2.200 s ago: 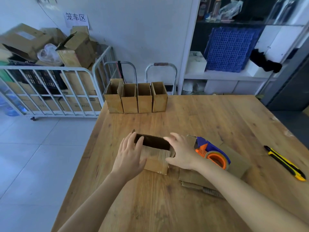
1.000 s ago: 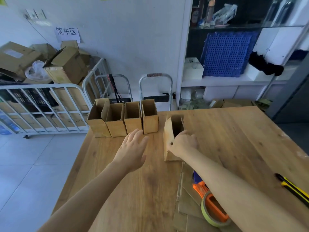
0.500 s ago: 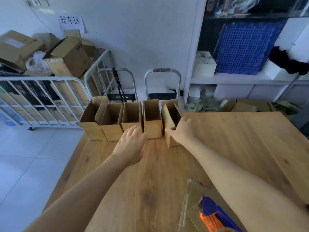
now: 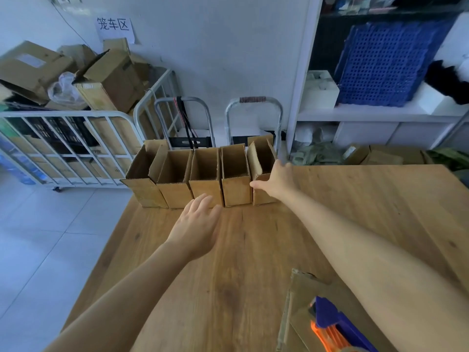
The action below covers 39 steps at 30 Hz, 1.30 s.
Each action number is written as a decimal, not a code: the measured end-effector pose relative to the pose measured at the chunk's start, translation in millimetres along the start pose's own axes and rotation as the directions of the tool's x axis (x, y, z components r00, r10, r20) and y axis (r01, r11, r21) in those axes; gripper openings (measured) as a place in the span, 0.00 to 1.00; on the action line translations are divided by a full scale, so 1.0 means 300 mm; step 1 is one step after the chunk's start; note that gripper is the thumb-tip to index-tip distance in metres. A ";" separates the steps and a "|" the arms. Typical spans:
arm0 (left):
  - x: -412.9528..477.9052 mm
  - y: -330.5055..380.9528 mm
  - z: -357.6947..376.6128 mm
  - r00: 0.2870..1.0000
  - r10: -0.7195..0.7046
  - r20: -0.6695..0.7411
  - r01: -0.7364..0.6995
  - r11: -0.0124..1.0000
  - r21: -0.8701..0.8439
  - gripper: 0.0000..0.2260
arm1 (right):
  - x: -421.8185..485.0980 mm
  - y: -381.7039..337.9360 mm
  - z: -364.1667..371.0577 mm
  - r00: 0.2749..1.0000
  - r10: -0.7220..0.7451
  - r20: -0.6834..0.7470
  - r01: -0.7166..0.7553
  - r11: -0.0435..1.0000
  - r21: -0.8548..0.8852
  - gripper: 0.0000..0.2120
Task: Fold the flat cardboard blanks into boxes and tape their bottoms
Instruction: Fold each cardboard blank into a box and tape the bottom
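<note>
Five upright cardboard boxes point(image 4: 236, 189) are plain tan-brown. The table point(image 4: 253, 275) is honey-coloured wood with darker streaked grain. The tape dispenser point(image 4: 330, 318) is blue and orange. The shelved plastic crate point(image 4: 388, 57) is blue, patterned with gridded holes.

A pale plain wall point(image 4: 215, 59) is seen at the far side, with a paper sign point(image 4: 114, 27) fixed at its upper left; the floor point(image 4: 38, 245) on the left is laid with light grey tiles; a white metal cage cart point(image 4: 63, 114) is parked far left and piled with worn cartons point(image 4: 109, 77); two hand trolleys point(image 4: 252, 99) are stood against the wall; a white shelving unit point(image 4: 380, 114) is set far right, where a blue perforated crate point(image 4: 385, 57) is kept; the wooden table point(image 4: 355, 199) is lit evenly.
</note>
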State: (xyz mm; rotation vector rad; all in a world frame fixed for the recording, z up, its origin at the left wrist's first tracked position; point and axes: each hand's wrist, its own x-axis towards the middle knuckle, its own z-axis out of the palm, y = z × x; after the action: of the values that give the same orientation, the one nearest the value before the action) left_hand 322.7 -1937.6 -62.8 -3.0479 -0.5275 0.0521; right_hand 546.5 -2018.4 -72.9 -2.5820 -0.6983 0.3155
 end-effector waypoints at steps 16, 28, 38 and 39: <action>-0.298 0.401 -0.040 0.991 0.119 0.062 -0.113 0.989 -0.096 0.27 | -0.695 0.336 -0.231 0.972 -0.019 0.235 0.022 1.000 -0.009 0.34; -0.466 0.598 0.053 0.983 0.115 0.140 -0.090 0.980 -0.177 0.26 | -0.995 0.580 -0.135 0.967 0.045 0.250 -0.018 0.994 -0.109 0.15; -0.402 0.721 0.038 0.973 0.208 0.098 -0.191 0.968 -0.164 0.25 | -0.978 0.791 -0.218 0.965 0.246 0.090 -0.242 0.969 -0.047 0.12; -0.395 0.735 0.040 0.970 0.218 0.107 -0.199 0.967 -0.162 0.25 | -0.972 0.830 -0.239 0.958 0.279 0.068 -0.276 0.959 -0.058 0.13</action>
State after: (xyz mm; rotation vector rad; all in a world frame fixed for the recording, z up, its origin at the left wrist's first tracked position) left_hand 284.5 -2184.4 -83.5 -3.2522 -0.2222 0.2212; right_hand 428.1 -2389.2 -98.4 -2.7277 -0.3693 0.4926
